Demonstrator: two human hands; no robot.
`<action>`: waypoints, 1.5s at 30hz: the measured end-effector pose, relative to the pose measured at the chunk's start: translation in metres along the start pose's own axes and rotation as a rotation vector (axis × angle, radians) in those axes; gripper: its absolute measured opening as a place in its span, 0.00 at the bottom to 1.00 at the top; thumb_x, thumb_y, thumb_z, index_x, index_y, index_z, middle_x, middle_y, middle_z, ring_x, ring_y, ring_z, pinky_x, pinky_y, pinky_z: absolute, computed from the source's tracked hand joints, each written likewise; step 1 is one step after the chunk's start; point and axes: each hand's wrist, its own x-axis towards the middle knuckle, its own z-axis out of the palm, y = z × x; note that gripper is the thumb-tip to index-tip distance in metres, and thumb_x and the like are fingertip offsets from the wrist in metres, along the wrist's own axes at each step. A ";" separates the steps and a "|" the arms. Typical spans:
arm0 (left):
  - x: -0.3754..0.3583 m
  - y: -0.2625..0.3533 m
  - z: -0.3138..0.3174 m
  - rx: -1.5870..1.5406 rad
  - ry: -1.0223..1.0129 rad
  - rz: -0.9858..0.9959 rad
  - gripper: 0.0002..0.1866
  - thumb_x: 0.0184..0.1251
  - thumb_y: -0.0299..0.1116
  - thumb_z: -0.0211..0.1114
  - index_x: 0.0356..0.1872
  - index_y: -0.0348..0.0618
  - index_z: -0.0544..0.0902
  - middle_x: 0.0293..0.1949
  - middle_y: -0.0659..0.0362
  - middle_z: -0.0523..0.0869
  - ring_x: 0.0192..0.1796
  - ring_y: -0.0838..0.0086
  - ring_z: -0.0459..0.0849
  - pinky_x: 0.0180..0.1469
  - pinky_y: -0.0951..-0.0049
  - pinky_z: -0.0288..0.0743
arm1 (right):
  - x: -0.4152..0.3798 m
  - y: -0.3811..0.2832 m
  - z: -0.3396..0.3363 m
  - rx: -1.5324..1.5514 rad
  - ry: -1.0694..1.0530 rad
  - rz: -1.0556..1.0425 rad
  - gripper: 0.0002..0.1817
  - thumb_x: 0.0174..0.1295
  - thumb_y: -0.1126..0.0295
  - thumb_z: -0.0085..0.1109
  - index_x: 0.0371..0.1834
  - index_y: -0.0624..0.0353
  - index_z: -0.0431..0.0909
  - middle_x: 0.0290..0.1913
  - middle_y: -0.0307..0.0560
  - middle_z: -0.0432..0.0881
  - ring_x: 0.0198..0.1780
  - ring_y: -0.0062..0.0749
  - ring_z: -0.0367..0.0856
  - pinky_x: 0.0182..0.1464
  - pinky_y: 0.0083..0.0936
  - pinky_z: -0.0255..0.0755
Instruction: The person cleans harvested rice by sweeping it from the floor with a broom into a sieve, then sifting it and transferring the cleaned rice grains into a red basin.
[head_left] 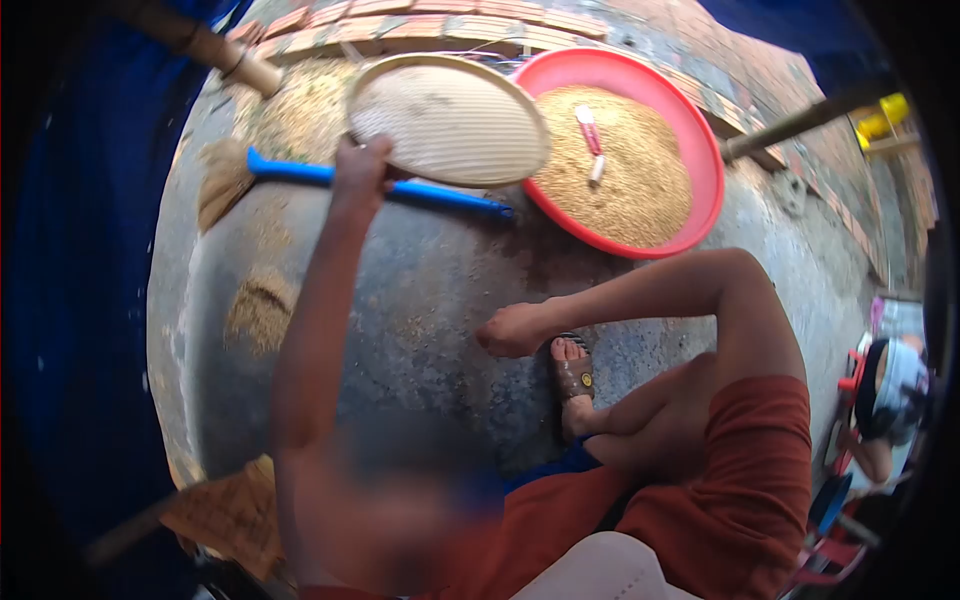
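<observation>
By one head-worn camera, a wide, curved view is taken forward and steeply down, with the floor [410, 265] and right hand [515, 330] seen from above and the left hand [362, 172] and red basin [712, 190] placed farther off, toward the top edge.

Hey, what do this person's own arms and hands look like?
The left hand and right hand wear no gloves, and both forearms are uncovered. A short, loose, rust-red sleeve ends above the right elbow. A pale glint on the left hand may be a ring.
</observation>
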 end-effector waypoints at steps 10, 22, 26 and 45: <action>-0.087 0.001 0.099 0.794 -0.034 1.034 0.21 0.47 0.28 0.56 0.46 0.35 0.67 0.32 0.50 0.77 0.22 0.66 0.80 0.20 0.67 0.73 | 0.021 -0.006 0.008 -0.124 0.083 -0.295 0.15 0.55 0.66 0.49 0.43 0.61 0.69 0.40 0.55 0.76 0.43 0.49 0.74 0.43 0.39 0.68; -0.065 0.014 -0.263 0.120 0.398 0.072 0.24 0.54 0.31 0.58 0.53 0.38 0.66 0.38 0.54 0.77 0.35 0.72 0.81 0.26 0.73 0.80 | 0.038 -0.012 -0.026 -0.141 -0.089 -0.042 0.15 0.55 0.66 0.49 0.45 0.58 0.68 0.35 0.56 0.78 0.41 0.50 0.75 0.43 0.39 0.68; -0.151 -0.019 -0.358 0.008 0.747 -0.160 0.19 0.51 0.36 0.61 0.44 0.40 0.70 0.32 0.58 0.76 0.26 0.77 0.77 0.17 0.80 0.74 | 0.063 -0.009 -0.036 -0.150 -0.087 -0.013 0.15 0.56 0.65 0.49 0.45 0.59 0.69 0.32 0.56 0.78 0.40 0.49 0.76 0.43 0.38 0.69; -0.295 -0.203 -0.378 -0.614 1.126 -0.219 0.08 0.60 0.33 0.54 0.37 0.44 0.67 0.29 0.59 0.73 0.21 0.76 0.71 0.12 0.82 0.55 | 0.153 -0.013 -0.078 0.190 0.070 0.162 0.15 0.57 0.66 0.47 0.45 0.62 0.70 0.35 0.55 0.79 0.32 0.41 0.80 0.35 0.32 0.73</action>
